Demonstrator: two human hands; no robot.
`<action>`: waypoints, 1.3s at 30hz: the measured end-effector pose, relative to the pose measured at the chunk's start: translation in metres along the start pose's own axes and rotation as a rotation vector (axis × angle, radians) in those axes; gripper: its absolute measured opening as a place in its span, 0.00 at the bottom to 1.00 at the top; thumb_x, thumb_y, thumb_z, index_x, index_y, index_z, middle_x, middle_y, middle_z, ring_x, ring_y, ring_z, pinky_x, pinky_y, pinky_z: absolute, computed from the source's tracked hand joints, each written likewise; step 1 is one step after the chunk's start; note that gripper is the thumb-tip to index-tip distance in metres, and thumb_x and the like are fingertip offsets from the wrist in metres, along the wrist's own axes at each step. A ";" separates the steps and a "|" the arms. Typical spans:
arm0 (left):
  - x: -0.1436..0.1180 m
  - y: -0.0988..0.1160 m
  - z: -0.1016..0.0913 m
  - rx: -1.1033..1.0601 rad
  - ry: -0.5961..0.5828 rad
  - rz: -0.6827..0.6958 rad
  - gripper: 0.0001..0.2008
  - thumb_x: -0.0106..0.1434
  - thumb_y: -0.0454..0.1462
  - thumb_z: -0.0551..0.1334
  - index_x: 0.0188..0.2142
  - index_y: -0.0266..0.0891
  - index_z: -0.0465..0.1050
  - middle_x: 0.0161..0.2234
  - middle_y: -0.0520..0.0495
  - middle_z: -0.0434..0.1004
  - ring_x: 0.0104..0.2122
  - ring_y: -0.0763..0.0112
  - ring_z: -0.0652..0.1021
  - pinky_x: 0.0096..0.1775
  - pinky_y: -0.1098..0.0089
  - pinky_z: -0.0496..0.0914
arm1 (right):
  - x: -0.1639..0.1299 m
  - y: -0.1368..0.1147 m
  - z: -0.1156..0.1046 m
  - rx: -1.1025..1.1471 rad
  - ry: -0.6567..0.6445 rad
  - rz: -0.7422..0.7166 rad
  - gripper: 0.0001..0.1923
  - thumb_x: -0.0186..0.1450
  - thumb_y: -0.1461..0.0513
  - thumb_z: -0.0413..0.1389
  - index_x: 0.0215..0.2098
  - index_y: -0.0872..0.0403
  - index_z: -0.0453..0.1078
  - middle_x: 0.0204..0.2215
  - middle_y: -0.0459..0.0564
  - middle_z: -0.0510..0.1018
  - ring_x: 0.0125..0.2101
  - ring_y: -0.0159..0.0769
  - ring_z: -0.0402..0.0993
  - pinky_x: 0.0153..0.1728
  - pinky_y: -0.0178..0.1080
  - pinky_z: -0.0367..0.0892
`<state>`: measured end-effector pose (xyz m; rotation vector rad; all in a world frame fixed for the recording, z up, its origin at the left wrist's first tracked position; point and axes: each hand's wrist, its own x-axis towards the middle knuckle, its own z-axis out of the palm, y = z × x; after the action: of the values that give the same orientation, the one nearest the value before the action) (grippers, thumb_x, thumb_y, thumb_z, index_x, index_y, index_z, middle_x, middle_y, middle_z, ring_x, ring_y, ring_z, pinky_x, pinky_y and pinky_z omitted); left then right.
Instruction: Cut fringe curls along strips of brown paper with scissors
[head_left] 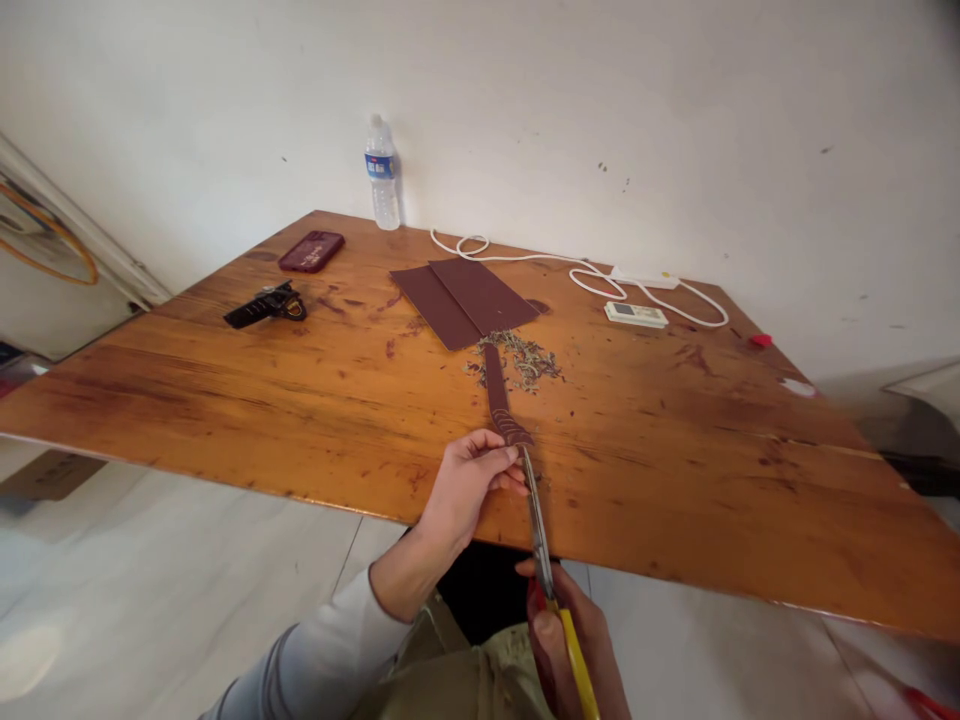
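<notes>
My left hand [472,475] pinches the near end of a narrow dark maroon strip [496,385] that looks like paper or thin card. Curved cut lines cross the strip close to my fingers. My right hand [566,635] is closed round the handles of scissors [540,530], yellow and red at the grip. Their blades point up to the strip's end, right beside my left fingertips. A heap of small curled clippings [531,362] lies around the far end of the strip. Behind it are flat maroon sheets [480,295], one partly overlapping another.
On the wooden table [337,400] a maroon phone [311,252] and a black clip-like object [266,304] lie at the left. A water bottle [384,180] stands by the wall. At the back right are a white cable with a power strip [645,277] and a remote control [636,315].
</notes>
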<state>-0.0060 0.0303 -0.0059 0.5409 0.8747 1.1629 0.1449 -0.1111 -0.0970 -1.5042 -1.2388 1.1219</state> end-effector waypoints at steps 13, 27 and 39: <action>0.000 -0.001 0.000 0.010 0.002 0.002 0.18 0.44 0.40 0.82 0.23 0.38 0.74 0.21 0.50 0.79 0.21 0.73 0.78 0.27 0.72 0.76 | -0.002 -0.002 0.001 0.093 0.006 0.068 0.38 0.66 0.29 0.60 0.47 0.53 0.83 0.23 0.40 0.65 0.22 0.34 0.60 0.24 0.37 0.62; 0.000 0.000 0.000 -0.008 0.019 -0.012 0.18 0.43 0.39 0.82 0.23 0.38 0.75 0.20 0.50 0.79 0.21 0.74 0.78 0.27 0.72 0.78 | -0.001 0.002 0.002 0.019 0.058 0.058 0.37 0.67 0.29 0.58 0.43 0.52 0.84 0.22 0.41 0.66 0.21 0.34 0.61 0.24 0.37 0.62; 0.000 0.002 0.002 -0.013 0.037 -0.021 0.17 0.41 0.38 0.80 0.22 0.38 0.74 0.20 0.49 0.79 0.20 0.72 0.78 0.26 0.72 0.78 | 0.001 0.019 -0.008 0.061 -0.091 0.075 0.38 0.66 0.30 0.63 0.50 0.53 0.84 0.24 0.45 0.75 0.22 0.36 0.67 0.25 0.37 0.65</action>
<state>-0.0057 0.0308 -0.0031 0.4994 0.9021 1.1622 0.1569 -0.1129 -0.1133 -1.4788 -1.2061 1.2786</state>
